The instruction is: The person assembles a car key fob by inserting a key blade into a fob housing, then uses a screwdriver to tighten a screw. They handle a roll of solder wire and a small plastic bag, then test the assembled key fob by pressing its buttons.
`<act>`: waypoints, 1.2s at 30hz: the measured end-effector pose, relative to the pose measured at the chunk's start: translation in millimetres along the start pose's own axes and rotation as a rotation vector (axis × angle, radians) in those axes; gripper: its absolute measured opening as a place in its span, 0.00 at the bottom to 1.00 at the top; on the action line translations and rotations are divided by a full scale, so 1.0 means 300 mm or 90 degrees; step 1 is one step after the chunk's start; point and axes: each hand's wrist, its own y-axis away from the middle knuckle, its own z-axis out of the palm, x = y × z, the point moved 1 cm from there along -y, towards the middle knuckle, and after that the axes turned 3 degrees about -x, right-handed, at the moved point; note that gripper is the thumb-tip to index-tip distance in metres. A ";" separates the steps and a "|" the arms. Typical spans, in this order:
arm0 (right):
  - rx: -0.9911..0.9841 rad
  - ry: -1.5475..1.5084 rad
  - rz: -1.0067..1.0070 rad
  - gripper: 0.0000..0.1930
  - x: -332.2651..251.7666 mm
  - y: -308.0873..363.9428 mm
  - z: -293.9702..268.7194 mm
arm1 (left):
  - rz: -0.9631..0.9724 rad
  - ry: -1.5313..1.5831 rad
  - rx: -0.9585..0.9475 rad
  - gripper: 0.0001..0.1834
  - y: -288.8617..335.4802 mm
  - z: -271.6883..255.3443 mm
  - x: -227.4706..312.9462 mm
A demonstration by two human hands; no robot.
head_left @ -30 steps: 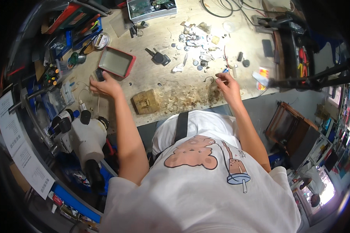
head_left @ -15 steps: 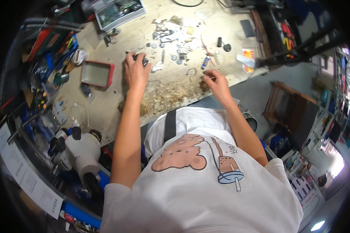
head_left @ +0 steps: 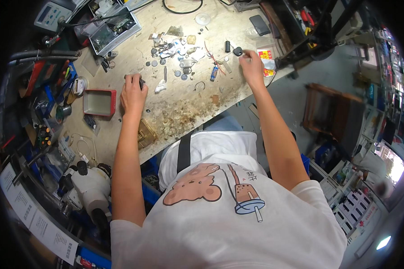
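Head view: right hand (head_left: pixel 251 67) fingers pinching small black key fob (head_left: pixel 238 51), left hand (head_left: pixel 133 93) clenched on dark object (head_left: pixel 142 83).

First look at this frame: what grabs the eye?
The worn wooden workbench, with a scatter of small parts near its far middle. The left hand rests on a small dark object beside a red tray; the right hand pinches a small black piece further right. A white microscope sits low on the left.
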 end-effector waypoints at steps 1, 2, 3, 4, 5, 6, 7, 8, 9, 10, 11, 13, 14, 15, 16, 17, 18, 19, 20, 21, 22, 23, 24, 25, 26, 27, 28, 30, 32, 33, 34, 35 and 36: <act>0.035 0.053 -0.016 0.15 -0.007 -0.035 0.002 | 0.004 -0.004 -0.022 0.15 -0.008 -0.005 -0.003; 0.019 0.091 0.018 0.15 -0.021 -0.055 0.012 | 0.007 -0.010 -0.043 0.15 -0.014 -0.012 -0.008; 0.004 0.127 0.051 0.15 -0.040 -0.069 0.025 | 0.010 -0.016 -0.064 0.15 -0.018 -0.019 -0.009; -0.011 0.164 0.086 0.15 -0.050 -0.084 0.033 | -0.006 -0.023 -0.088 0.15 -0.022 -0.024 -0.008; 0.009 0.162 0.101 0.15 -0.035 -0.097 0.042 | -0.019 -0.028 -0.112 0.14 -0.026 -0.027 -0.004; -0.005 0.097 0.137 0.16 -0.018 -0.107 0.048 | -0.031 -0.033 -0.136 0.14 -0.030 -0.029 0.000; -0.019 0.032 0.172 0.17 0.001 -0.115 0.049 | -0.041 -0.028 -0.108 0.13 -0.033 -0.030 0.001; -0.030 -0.032 0.209 0.18 0.039 -0.123 0.054 | -0.047 -0.019 -0.083 0.12 -0.036 -0.021 0.001; -0.047 -0.184 0.230 0.18 0.063 -0.126 0.062 | -0.054 -0.009 -0.056 0.12 -0.040 -0.020 -0.002; -0.067 -0.324 0.267 0.16 0.101 -0.117 0.045 | -0.124 0.163 -0.054 0.12 -0.051 -0.023 -0.015; -0.104 -0.466 0.296 0.14 0.022 -0.067 -0.004 | -0.208 0.329 -0.047 0.13 -0.037 -0.040 -0.055; -0.131 -0.658 0.330 0.11 -0.088 0.025 -0.124 | -0.353 0.755 0.031 0.12 -0.025 -0.087 -0.022; -0.130 -0.708 0.332 0.09 -0.127 0.063 -0.181 | -0.363 0.973 0.013 0.12 -0.024 -0.125 -0.014; -0.131 -0.758 0.332 0.08 -0.162 0.095 -0.238 | -0.325 1.161 -0.016 0.13 -0.018 -0.155 0.010; -0.134 -0.747 0.314 0.08 -0.189 0.120 -0.292 | -0.283 1.351 -0.052 0.13 -0.017 -0.175 0.044; -0.139 -0.734 0.298 0.09 -0.210 0.142 -0.342 | -0.212 1.442 -0.138 0.13 -0.019 -0.202 0.118; -0.148 -0.721 0.279 0.09 -0.227 0.163 -0.387 | -0.214 1.447 -0.178 0.12 -0.020 -0.224 0.208; -0.137 -0.706 0.267 0.10 -0.238 0.180 -0.434 | -0.216 1.450 -0.219 0.11 -0.021 -0.246 0.314; -0.146 -0.694 0.233 0.11 -0.235 0.193 -0.473 | -0.218 1.450 -0.255 0.10 -0.012 -0.259 0.408; -0.155 -0.682 0.198 0.11 -0.222 0.204 -0.517 | -0.209 1.440 -0.300 0.09 -0.010 -0.258 0.491; -0.164 -0.669 0.164 0.11 -0.210 0.213 -0.560 | -0.200 1.429 -0.346 0.09 -0.009 -0.250 0.576; -0.150 -0.672 0.158 0.11 -0.200 0.224 -0.604 | -0.192 1.387 -0.370 0.09 0.000 -0.244 0.669; -0.131 -0.677 0.147 0.11 -0.182 0.233 -0.643 | -0.186 1.344 -0.388 0.09 0.013 -0.235 0.757; -0.111 -0.682 0.136 0.11 -0.157 0.242 -0.684 | -0.155 1.347 -0.436 0.10 0.025 -0.222 0.842; -0.092 -0.692 0.127 0.11 -0.125 0.251 -0.727 | -0.126 1.343 -0.484 0.12 0.037 -0.206 0.926; -0.049 -0.690 0.142 0.12 -0.095 0.264 -0.768 | -0.116 1.363 -0.506 0.14 0.055 -0.186 1.007; -0.020 -0.705 0.141 0.12 -0.061 0.277 -0.802 | -0.106 1.383 -0.530 0.17 0.070 -0.166 1.083; 0.042 -0.741 0.154 0.12 0.048 0.293 -0.889 | -0.167 1.434 -0.591 0.30 0.088 -0.120 1.242; 0.048 -0.778 0.152 0.13 0.167 0.315 -0.973 | -0.172 1.466 -0.622 0.35 0.107 -0.074 1.402; 0.059 -0.786 0.153 0.14 0.214 0.329 -1.019 | -0.163 1.447 -0.626 0.36 0.115 -0.045 1.481; 0.070 -0.795 0.154 0.15 0.263 0.343 -1.057 | -0.154 1.427 -0.629 0.37 0.121 -0.016 1.557; 0.079 -0.816 0.162 0.15 0.307 0.358 -1.093 | -0.144 1.411 -0.637 0.38 0.132 0.008 1.630; 0.088 -0.837 0.171 0.15 0.346 0.373 -1.125 | -0.134 1.394 -0.643 0.38 0.146 0.031 1.694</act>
